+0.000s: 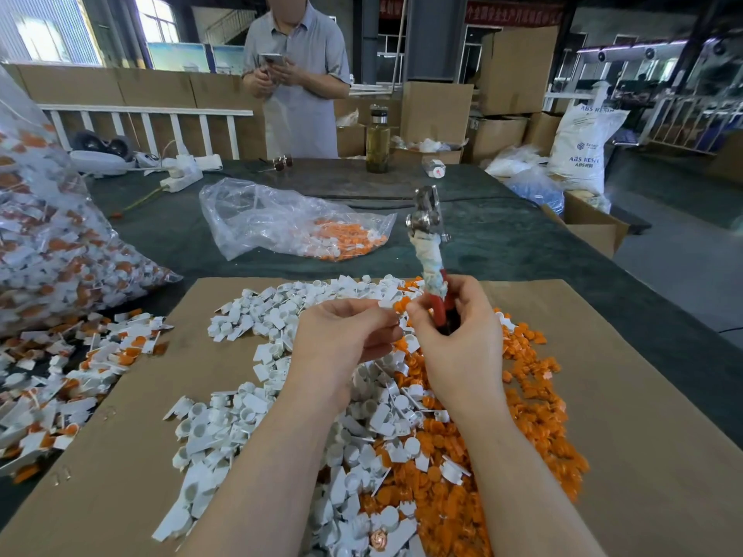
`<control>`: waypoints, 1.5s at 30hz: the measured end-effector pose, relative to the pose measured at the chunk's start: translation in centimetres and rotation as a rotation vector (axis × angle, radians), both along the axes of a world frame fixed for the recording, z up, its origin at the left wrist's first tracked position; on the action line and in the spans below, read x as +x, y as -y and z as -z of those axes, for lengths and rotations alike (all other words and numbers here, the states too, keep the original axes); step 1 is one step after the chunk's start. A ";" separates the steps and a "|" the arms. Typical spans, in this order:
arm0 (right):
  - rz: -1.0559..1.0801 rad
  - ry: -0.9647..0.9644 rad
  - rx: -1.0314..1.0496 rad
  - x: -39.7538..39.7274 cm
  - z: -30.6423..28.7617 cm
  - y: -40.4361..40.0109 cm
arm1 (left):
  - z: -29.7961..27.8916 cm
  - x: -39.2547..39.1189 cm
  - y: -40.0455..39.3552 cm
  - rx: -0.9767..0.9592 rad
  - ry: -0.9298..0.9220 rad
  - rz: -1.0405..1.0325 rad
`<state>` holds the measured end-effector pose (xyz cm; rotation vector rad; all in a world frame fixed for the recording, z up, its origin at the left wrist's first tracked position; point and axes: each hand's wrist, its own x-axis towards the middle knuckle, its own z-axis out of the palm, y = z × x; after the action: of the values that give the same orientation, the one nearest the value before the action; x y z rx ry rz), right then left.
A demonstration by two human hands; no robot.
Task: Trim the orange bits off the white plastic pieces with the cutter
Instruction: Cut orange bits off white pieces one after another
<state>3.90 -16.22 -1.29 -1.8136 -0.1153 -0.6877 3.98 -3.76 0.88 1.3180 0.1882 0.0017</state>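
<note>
A person (295,74) stands beyond the table (502,243), holding a phone (272,58). A bottle (377,140) stands on the far edge. Boxes (516,70) and a white sack (581,144) sit at right.

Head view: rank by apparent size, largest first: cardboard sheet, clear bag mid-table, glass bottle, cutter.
1. cardboard sheet
2. clear bag
3 and 4. cutter and glass bottle look about alike; the cutter, gripped in the right hand, is nearer the camera, so I would not rank them.
</note>
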 end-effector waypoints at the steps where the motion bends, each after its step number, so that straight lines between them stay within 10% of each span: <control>1: 0.012 0.011 -0.002 0.0 0.0 -0.1 | 0.0 0.0 0.0 0.001 0.004 0.010; 45: -0.126 -0.059 0.042 -0.1 -0.2 0.1 | 1.1 0.1 0.8 0.269 0.204 -0.183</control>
<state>3.82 -16.30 -1.04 -1.7680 -0.1733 -0.5437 4.07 -4.61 -0.19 1.5536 0.1370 0.3252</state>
